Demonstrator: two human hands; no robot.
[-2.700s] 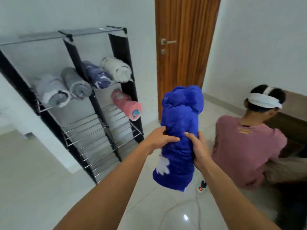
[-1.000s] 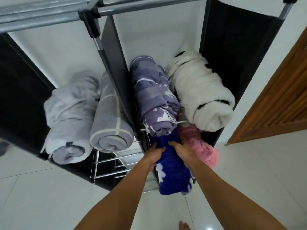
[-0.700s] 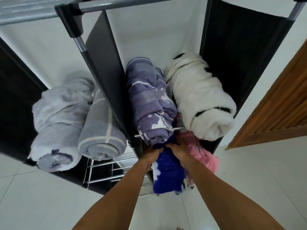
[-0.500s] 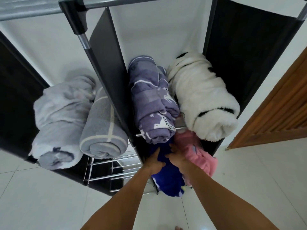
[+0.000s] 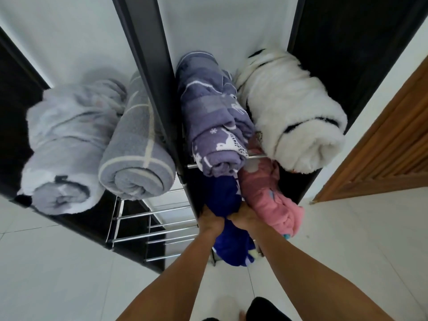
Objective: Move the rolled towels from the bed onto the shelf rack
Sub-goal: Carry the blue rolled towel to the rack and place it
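A: Where is the blue towel (image 5: pixel 228 198) now?

B: It lies on the second shelf of the shelf rack (image 5: pixel 148 72), right compartment, at about 6 o'clock under the purple towel (image 5: pixel 215 126). The pink towel (image 5: pixel 271 200) touches it at its 3 o'clock side. Its near end sticks out over the front bar toward us.

A: And our hands?

B: Our left hand (image 5: pixel 209 220) and our right hand (image 5: pixel 243 216) both grip the roll near its middle, fingers curled into the cloth, one from each side. The fingertips are hidden in the folds, so we cannot tell how deep they go.

A: How do we think it will handle?

B: We judge it soft, thick and light. It bends where we squeeze it, and it can unroll if we hold only the outer layer. It is not slippery and not fragile. The best hold is around the whole roll, at the middle, so that the layers stay together.

A: What is on the top shelf?

B: At 12 o'clock the purple one, at 1 o'clock the white towel (image 5: pixel 294 121). In the left compartment, at 10 o'clock, the grey striped towel (image 5: pixel 139 158) and beside it, at 9 o'clock, the pale grey towel (image 5: pixel 67 144).

A: Is this towel finished?

B: Almost, we think. It is seated, but one push inward may be needed, because the overhanging end could pull it off the bars.
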